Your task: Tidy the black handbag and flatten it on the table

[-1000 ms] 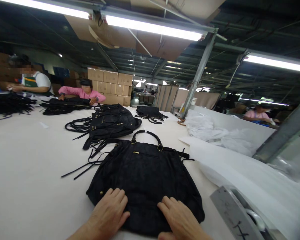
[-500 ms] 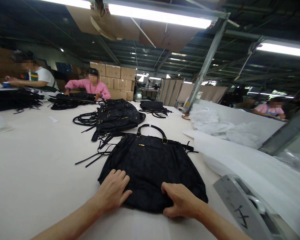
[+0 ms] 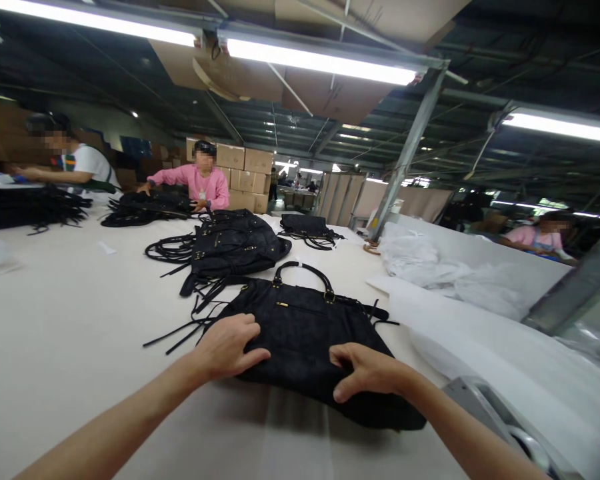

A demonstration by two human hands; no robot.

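A black handbag (image 3: 295, 333) with a looped handle, a short gold-coloured zip and loose straps lies in front of me, handle pointing away. My left hand (image 3: 233, 347) is on its lower left part, fingers bent over the black material and thumb stretched toward the middle. At the lower right my right hand (image 3: 363, 370) has curled fingers on the bag, its thumb below them. The bag's bottom edge sits slightly raised at the left, with a shadow beneath. Part of the left fingertips is hidden.
Further back lie another black bag (image 3: 237, 243) and a smaller folded black one (image 3: 305, 227). White sheeting (image 3: 480, 347) and a grey metal object (image 3: 480, 400) are at the right. A person in pink (image 3: 213, 183) handles black bags across the white table (image 3: 80, 327).
Both hands have shifted up and away over the bag. Its lower left edge has risen, while the lower right corner has come nearer. The view has tilted slightly upward.
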